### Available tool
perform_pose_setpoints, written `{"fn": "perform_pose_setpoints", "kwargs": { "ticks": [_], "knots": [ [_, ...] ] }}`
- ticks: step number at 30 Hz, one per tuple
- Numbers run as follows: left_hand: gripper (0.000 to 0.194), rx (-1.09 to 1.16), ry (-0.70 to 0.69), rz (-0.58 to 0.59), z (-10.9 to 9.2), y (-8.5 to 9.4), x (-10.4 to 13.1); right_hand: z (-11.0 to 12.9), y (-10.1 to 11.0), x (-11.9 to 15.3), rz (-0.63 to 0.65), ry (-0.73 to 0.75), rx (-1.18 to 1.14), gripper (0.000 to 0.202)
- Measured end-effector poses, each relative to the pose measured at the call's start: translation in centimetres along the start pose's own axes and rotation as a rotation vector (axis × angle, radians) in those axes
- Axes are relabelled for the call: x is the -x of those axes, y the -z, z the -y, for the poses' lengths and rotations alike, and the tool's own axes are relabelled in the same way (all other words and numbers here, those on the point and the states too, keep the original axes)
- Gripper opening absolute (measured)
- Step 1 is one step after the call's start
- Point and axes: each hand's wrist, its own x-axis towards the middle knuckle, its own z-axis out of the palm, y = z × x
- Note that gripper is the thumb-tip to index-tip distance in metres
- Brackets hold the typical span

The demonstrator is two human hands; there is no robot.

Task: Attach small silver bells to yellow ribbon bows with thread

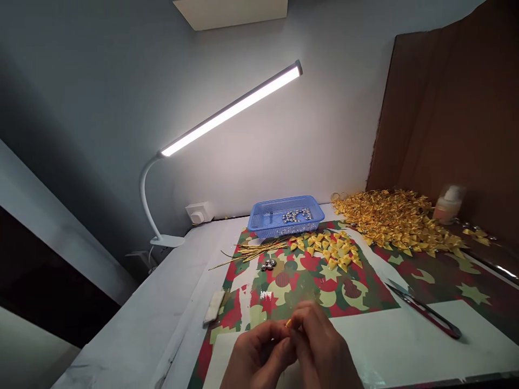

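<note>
Head cam: both hands meet low over the table (133, 329). The left hand (253, 356) and right hand (324, 351) pinch one tiny yellow-orange piece (288, 323) between fingertips, each grip narrow on it. Just beyond them lie small gold ribbon bows (328, 251), then a blue plastic mesh basket (286, 216); red-handled scissors (425, 310) sit right.

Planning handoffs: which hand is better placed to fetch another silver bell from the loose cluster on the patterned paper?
Left, probably. The loose cluster of silver bells lies ahead-left of the left hand; the right hand pinches the small yellow piece.
</note>
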Motion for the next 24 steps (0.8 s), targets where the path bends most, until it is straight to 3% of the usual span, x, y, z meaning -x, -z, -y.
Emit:
{"fn": "perform_pose_setpoints", "kwargs": {
  "ticks": [2, 6, 8, 12, 16, 24],
  "knots": [
    [0.032, -0.002, -0.005, -0.001, 0.2, -0.2, 0.0, 0.3, 0.2, -0.3, 0.009, -0.108, -0.169, 0.021],
    [0.029, -0.031, -0.006, -0.053, 0.7, -0.1, 0.0, 0.2, 1.8, -1.8, 0.07, -0.541, -0.719, 0.031],
    [0.03, -0.05, -0.012, -0.098, 1.1, 0.3, -0.2, -0.4, 2.7, -2.6, 0.075, -0.613, -0.766, 0.033],
    [0.036, -0.056, -0.023, -0.136, 1.8, 1.1, -0.6, -2.1, 3.4, -3.1, 0.06, -0.635, -0.632, 0.031],
    [0.041, 0.009, -0.018, -0.144, 2.4, 1.7, -0.9, -3.7, 4.1, -2.6, 0.077, -0.576, -0.344, 0.03],
    [0.036, 0.284, 0.142, -0.117, 1.8, 2.7, -0.5, -6.6, 7.0, -2.6, 0.008, -0.417, 0.152, 0.019]
  ]
}}
